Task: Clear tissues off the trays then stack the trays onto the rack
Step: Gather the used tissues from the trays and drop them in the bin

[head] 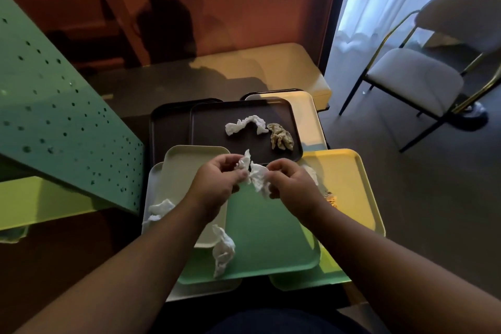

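Observation:
Both hands meet above the green tray (271, 238). My left hand (217, 182) and my right hand (292, 184) pinch the same crumpled white tissue (256, 175) between them. Another white tissue (222, 249) lies at the green tray's left edge. A dark tray (211, 127) behind holds a white tissue (245, 124) and a brownish tissue (280, 136). The cream tray (184, 168) lies at left, with a white tissue (160, 210) on a pale tray under it. A yellow tray (349, 179) lies at right with scraps partly hidden by my right wrist.
A green perforated metal rack (62, 122) rises at the left, with a lime shelf (40, 203) below it. More trays overlap at the back, a white one (306, 111) among them. A white-cushioned chair (417, 78) stands at the right on dark floor.

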### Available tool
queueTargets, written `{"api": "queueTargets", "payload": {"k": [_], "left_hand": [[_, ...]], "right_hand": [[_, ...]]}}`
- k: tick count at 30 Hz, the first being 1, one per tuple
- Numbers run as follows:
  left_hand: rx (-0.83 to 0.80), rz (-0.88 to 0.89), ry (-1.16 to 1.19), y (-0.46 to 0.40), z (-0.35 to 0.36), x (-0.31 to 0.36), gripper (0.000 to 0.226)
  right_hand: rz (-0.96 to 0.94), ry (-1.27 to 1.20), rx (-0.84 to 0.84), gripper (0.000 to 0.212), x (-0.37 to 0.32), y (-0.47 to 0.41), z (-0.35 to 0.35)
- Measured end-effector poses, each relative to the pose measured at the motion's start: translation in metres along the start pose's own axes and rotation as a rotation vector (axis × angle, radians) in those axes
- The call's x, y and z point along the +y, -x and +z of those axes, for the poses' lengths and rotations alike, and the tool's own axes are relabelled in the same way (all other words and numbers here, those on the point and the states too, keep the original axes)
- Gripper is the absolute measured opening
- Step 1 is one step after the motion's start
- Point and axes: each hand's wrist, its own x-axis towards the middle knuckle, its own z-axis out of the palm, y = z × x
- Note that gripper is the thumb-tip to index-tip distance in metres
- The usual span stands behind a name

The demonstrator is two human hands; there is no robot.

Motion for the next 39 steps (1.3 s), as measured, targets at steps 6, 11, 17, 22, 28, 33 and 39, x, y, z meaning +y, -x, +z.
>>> {"api": "queueTargets", "payload": {"k": [6,11,17,22,28,33,39], "left_hand": [[-0.077,0.023,0.039,0.002,0.030,0.011,0.016],[-0.209,-0.277,0.225,0.001,0.048,0.003,0.037],[-0.196,-0.254,0.035,-0.003,0.066,0.004,0.021],[-0.197,-0.236,-0.156,-0.009,0.083,0.002,0.028],[-0.205,-0.157,-0.275,-0.014,0.101,0.002,0.018],[-0.152,-0.174,-0.184,-0.023,0.102,0.003,0.011],[-0.289,-0.362,0.231,-0.029,0.094,0.007,0.030]], "right_hand": [[-0.015,-0.220,0.084,0.009,-0.010,0.005,0.010],[-0.048,-0.192,0.065,0.008,-0.011,0.010,0.006],[-0.280,0.553,0.071,0.040,0.027,0.013,-0.046],[0.041,0.715,0.220,0.043,0.070,-0.001,-0.098],[-0.001,1.039,0.218,0.015,0.086,-0.002,-0.106],[-0.257,0.653,0.356,0.010,0.051,-0.003,-0.099],[-0.400,0.648,0.116,0.026,0.032,-0.011,-0.061]]}}
